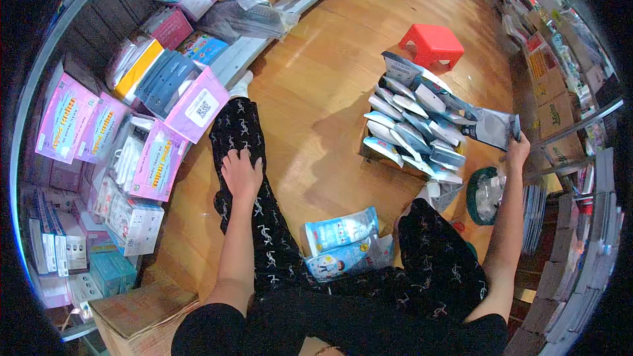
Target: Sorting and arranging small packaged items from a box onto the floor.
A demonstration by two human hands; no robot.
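My right hand (pixel 518 151) pinches the end of a grey and black plastic packet (pixel 493 126), held at the right side of a cardboard box (pixel 363 144). Upright rows of similar packets (pixel 415 109), white, blue and dark grey, fill that box. My left hand (pixel 242 170) rests on the patterned black trousers (pixel 267 237) over my left leg, fingers a little apart and holding nothing. On the floor between my legs lie blue plastic packets (pixel 341 242), one overlapping another.
A red plastic stool (pixel 432 42) stands beyond the box. Left, a low metal shelf (pixel 252 54) bears pink face-mask boxes (pixel 160 163). A brown carton (pixel 143 309) sits at lower left. By my right forearm is a dark green round container (pixel 474 198); stocked shelves (pixel 554 84) line the right.
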